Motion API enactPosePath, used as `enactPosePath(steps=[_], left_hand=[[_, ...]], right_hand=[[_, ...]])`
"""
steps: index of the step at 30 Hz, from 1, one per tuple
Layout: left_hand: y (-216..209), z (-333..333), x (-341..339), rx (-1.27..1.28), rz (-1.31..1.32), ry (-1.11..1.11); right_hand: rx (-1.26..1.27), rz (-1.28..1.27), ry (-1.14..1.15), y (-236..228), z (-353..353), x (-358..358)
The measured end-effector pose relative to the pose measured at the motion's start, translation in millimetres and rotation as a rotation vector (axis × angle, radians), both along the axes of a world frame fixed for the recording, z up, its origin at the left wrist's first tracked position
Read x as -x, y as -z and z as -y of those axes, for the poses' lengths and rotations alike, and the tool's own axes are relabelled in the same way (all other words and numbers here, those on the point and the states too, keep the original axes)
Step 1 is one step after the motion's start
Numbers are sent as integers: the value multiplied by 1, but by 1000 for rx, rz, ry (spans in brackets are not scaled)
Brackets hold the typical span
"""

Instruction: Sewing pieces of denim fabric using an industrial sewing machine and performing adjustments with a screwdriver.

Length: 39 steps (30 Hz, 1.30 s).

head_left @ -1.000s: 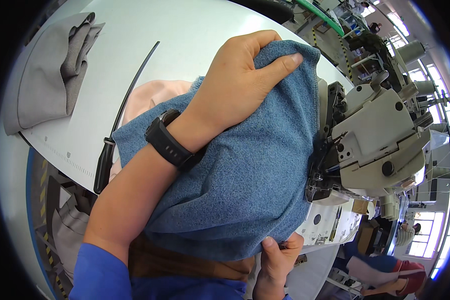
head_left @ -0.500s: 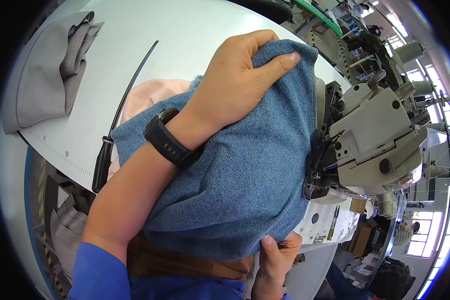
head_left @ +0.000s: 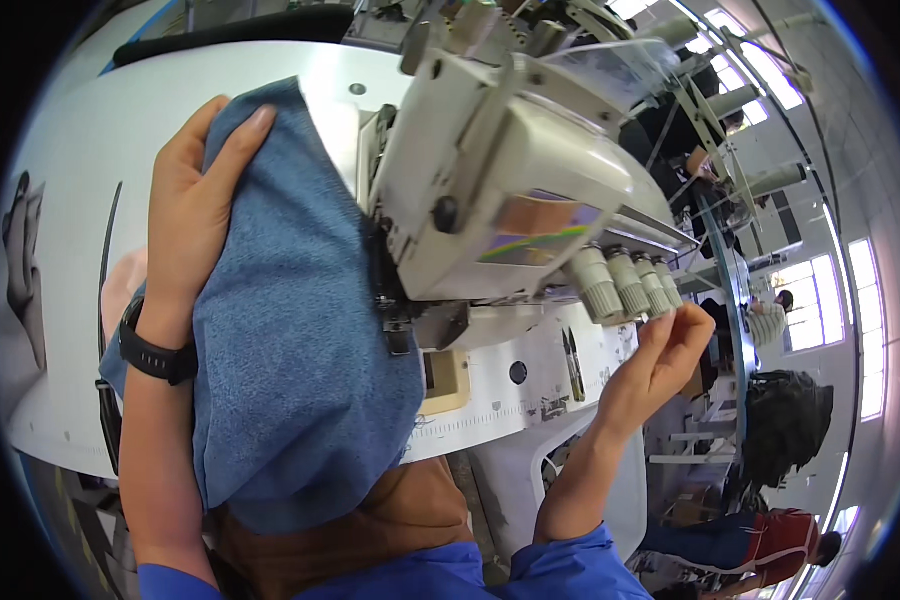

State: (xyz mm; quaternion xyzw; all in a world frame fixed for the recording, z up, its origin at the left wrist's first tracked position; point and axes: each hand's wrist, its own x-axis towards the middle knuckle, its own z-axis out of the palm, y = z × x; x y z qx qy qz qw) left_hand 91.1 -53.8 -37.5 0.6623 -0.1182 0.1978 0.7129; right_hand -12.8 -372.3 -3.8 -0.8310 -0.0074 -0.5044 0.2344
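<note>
A blue towel-like fabric piece (head_left: 290, 340) lies folded along the left of an overlock sewing machine (head_left: 470, 180), its right edge by the presser foot area. Thumb on top, my left hand (head_left: 195, 185) grips the cloth near its far end; the fingers beneath are partly hidden. A black watch sits on that wrist. Over to the right, my right hand (head_left: 650, 365) reaches the row of ribbed tension knobs (head_left: 625, 285) on the machine's front. Its thumb and forefinger pinch around the end knob.
Tweezers (head_left: 573, 365) lie on the white table (head_left: 490, 425) right of the needle area. A black-handled tool (head_left: 110, 420), pink cloth (head_left: 125, 285) and grey fabric (head_left: 20, 300) are at the left. Other people and work tables appear at the far right.
My right hand has let go of the cloth's near edge and moved to the tension knobs. The view has shifted right, and my left hand still holds the cloth.
</note>
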Motion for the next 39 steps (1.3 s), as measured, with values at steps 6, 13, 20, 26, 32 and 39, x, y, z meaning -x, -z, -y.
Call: enactPosePath(steps=[6,13,20,26,32,39], left_hand=[[-5,3,1,60,-47,0],[0,0,2,-31,36,-72],[-40,-19,63,-867,235,-363],[-10,-50,165,-1153,-89,-66],[-14,-53,165,-543,-223,-172],[-19,-54,135,-420,-204,-192]], right_hand=[[-31,-73,19,-13,-1,5],[-361,-189,-219,14,-20,20],[-1117,-881,-802,51,-126,71],[-1232,-1024,-949,64,-133,92],[-1208,-1021,-906,57,-133,89],[-1190,-1030,-909,61,-128,85]])
